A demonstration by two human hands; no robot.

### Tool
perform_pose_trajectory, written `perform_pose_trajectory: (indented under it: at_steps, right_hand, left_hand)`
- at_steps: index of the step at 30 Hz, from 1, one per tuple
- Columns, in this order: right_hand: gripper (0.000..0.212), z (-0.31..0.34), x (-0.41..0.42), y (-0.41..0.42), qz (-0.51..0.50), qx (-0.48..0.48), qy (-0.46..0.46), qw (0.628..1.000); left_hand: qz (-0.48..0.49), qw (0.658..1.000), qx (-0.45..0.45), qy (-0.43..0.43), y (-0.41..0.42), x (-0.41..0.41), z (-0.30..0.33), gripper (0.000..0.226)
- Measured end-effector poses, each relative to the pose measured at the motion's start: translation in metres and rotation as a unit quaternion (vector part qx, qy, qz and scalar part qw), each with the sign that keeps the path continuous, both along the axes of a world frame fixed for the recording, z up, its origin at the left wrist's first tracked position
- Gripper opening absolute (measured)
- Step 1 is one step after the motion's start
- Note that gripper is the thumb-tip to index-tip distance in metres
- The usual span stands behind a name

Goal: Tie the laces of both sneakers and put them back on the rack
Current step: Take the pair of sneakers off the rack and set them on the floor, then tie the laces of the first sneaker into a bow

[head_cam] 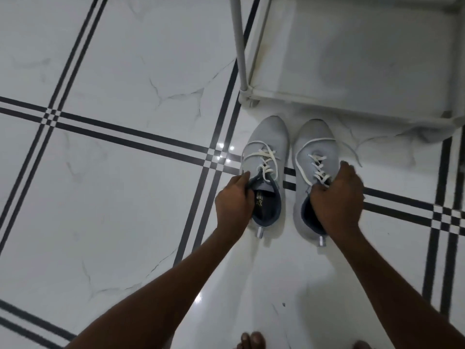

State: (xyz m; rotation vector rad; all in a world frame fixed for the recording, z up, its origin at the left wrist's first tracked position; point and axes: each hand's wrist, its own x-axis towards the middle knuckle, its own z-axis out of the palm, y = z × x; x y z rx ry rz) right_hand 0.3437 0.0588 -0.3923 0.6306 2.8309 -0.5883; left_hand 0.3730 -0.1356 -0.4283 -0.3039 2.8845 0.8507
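Two grey sneakers sit side by side on the white tiled floor (125, 197), toes pointing to twelve o'clock, straight at the rack (352, 79). The left sneaker (266, 137) and the right sneaker (314, 137) stand just beside each other, a narrow strip of tile between them, both upright on their soles.

Left hand (232, 200) is on the left sneaker, at its nine o'clock side. The grip is clamped on the dark collar, fingers curled over the rim and into the opening, thumb outside. The insole with its printed label shows in the opening beside the hand.

Right hand (337, 197) covers the rear half of the right sneaker. Its grip is closed on the tongue and collar region, knuckles up, fingers tucked under near the last row of lacing; exactly what the fingertips pinch is hidden by the hand itself.

The white laces (266, 157) on the left sneaker lie loose across the vamp, untied, crossing in a slack X. On the right sneaker one loose lace end (353, 153) trails off to three o'clock onto the floor.

The rack stands at one o'clock from the shoes, its grey post (239, 44) rising at the corner, its lowest shelf pale and bare where visible. Black double lines cross the tiles under the sneakers. Bare toes (251, 341) peek in at six o'clock.
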Motion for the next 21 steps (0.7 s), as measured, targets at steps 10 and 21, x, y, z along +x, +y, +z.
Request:
perform_pose_trajectory:
  at_steps: [10,21]
  right_hand:
    - [0.044,0.015,-0.003,-0.069,0.173,-0.094,0.072,0.978]
    - [0.029,-0.005,-0.031,-0.053,0.206,0.062,-0.033,0.976]
  left_hand:
    - [-0.074,0.996,-0.02,-0.035,-0.06,-0.018,0.009,0.044]
    - [-0.253,0.911,-0.16,-0.283,-0.095,-0.09,0.053,0.015]
